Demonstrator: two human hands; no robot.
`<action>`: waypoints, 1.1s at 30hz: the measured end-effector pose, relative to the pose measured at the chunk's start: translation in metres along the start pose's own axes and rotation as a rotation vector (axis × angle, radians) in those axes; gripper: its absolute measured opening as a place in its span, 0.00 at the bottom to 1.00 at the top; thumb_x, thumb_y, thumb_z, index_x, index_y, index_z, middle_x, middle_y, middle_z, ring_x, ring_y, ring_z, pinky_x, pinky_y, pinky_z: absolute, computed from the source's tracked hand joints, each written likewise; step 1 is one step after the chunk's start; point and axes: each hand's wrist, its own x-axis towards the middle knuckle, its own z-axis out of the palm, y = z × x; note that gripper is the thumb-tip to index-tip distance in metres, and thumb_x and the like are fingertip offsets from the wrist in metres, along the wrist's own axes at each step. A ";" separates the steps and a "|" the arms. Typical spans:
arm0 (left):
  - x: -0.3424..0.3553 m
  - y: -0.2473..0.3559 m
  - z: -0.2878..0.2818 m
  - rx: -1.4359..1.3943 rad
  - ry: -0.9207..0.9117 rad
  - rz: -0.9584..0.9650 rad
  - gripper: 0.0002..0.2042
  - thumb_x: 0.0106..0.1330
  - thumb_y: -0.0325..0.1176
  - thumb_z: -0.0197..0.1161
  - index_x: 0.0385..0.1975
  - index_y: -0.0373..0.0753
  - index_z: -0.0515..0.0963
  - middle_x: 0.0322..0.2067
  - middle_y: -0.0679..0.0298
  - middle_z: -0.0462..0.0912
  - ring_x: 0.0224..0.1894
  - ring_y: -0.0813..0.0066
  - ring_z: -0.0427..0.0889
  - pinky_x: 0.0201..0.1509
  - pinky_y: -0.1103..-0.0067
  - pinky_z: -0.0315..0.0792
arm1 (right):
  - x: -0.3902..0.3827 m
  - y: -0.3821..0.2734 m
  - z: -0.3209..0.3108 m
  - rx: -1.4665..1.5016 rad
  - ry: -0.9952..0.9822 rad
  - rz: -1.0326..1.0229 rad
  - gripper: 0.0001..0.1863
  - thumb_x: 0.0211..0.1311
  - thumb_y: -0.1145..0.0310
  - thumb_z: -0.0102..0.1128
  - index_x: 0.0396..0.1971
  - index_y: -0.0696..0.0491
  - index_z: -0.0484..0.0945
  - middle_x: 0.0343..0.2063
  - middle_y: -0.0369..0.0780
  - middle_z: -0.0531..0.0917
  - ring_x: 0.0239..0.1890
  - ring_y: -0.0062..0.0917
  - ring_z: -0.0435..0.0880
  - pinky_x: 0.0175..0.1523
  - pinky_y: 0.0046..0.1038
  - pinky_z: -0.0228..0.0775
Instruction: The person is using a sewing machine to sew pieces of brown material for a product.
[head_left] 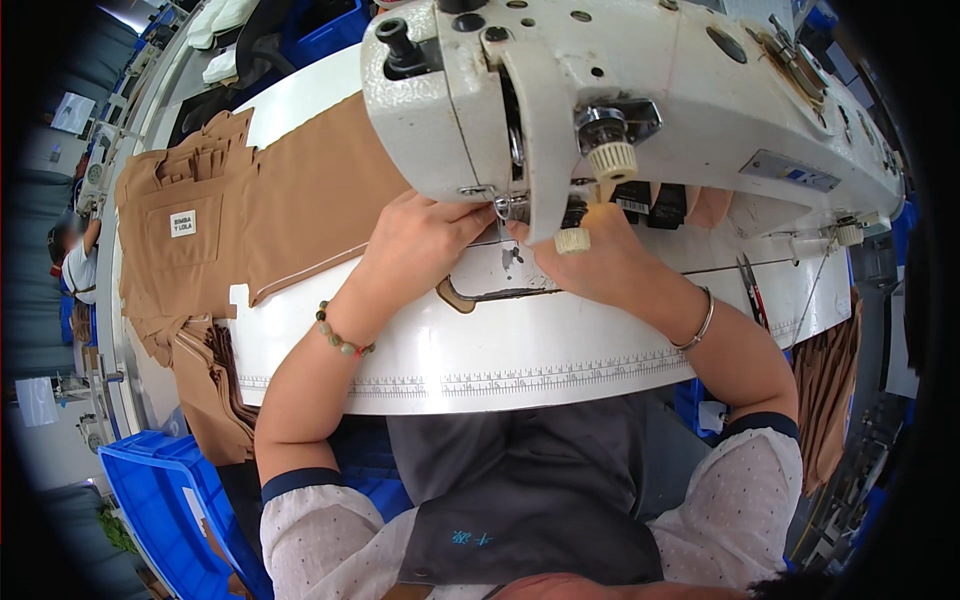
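Observation:
Both hands meet at the needle of a white sewing machine (640, 90). My left hand (425, 240) is closed, its fingertips pinched at the edge of a long brown fabric piece (320, 205), just left of the presser foot (512, 207). That piece stretches leftward over the table and has a pale line along its near edge. On the other side, my right hand (600, 258) is curled close to the needle. The machine head hides most of its fingers, and what they hold cannot be made out.
A stack of brown fabric pieces (180, 255) with a patch pocket and white label lies left. Scissors (752, 290) lie on the white table (420, 345) at right. Brown pieces (825, 400) hang beyond the right edge. A blue crate (165, 500) stands lower left; a person (80, 260) sits far left.

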 end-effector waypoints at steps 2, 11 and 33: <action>0.002 0.002 -0.002 -0.004 0.000 0.005 0.10 0.58 0.31 0.66 0.39 0.43 0.89 0.43 0.71 0.88 0.45 0.69 0.85 0.47 0.74 0.81 | -0.001 0.000 -0.003 -0.003 0.012 -0.024 0.13 0.52 0.66 0.68 0.16 0.58 0.79 0.15 0.45 0.79 0.20 0.41 0.83 0.28 0.38 0.76; -0.002 -0.003 -0.023 -0.098 -0.006 -0.176 0.09 0.56 0.30 0.70 0.38 0.42 0.87 0.36 0.69 0.87 0.39 0.67 0.85 0.41 0.71 0.80 | 0.001 -0.005 -0.010 -0.118 -0.008 -0.139 0.06 0.57 0.68 0.64 0.27 0.54 0.83 0.17 0.43 0.79 0.20 0.37 0.82 0.27 0.37 0.75; -0.090 0.087 -0.201 0.094 0.513 -0.510 0.10 0.60 0.19 0.70 0.33 0.35 0.73 0.29 0.58 0.78 0.28 0.66 0.78 0.31 0.75 0.72 | -0.003 -0.139 -0.027 0.302 0.233 0.187 0.33 0.56 0.65 0.71 0.64 0.55 0.75 0.64 0.49 0.76 0.41 0.38 0.88 0.36 0.34 0.81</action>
